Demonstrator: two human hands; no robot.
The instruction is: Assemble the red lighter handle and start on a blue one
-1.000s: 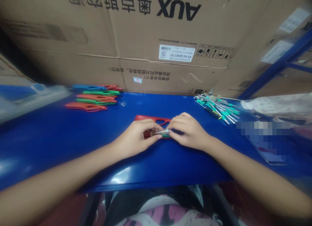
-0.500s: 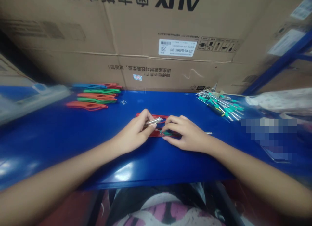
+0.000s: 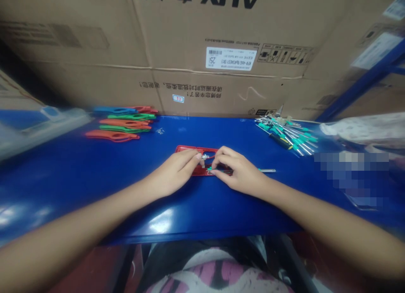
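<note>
Blue table (image 3: 95, 175), glossy, runs across the view. Landmark: red plastic frame (image 3: 190, 150) lying flat near the table's middle.

Left hand (image 3: 177, 171) rests on the frame's near-left part, fingers curled, thumb and forefinger pinched on a small silvery piece (image 3: 205, 157) held just over the frame. Right hand (image 3: 236, 168) sits at the frame's right end, fingers bent down, tips pressing a thin tool with a green handle (image 3: 211, 169) against the frame; its metal shaft (image 3: 268, 170) sticks out to the right of the hand along the table. Fingertips of both hands nearly meet over the frame. Whether the silvery piece touches the frame is unclear; the spot is small and partly hidden by fingers.

Far left of the frame, toward the back edge: a stack of flat plastic holders (image 3: 123, 123), orange, green and blue, somewhat blurred. Far right of the frame, also toward the back: a loose pile of small screwdrivers (image 3: 289, 135) with green handles. Behind the frame, along the table's rear: a large cardboard box (image 3: 196, 52) with a white label (image 3: 231, 59). Right of the frame, past the pile: a pale patterned cloth (image 3: 363, 128).
</note>
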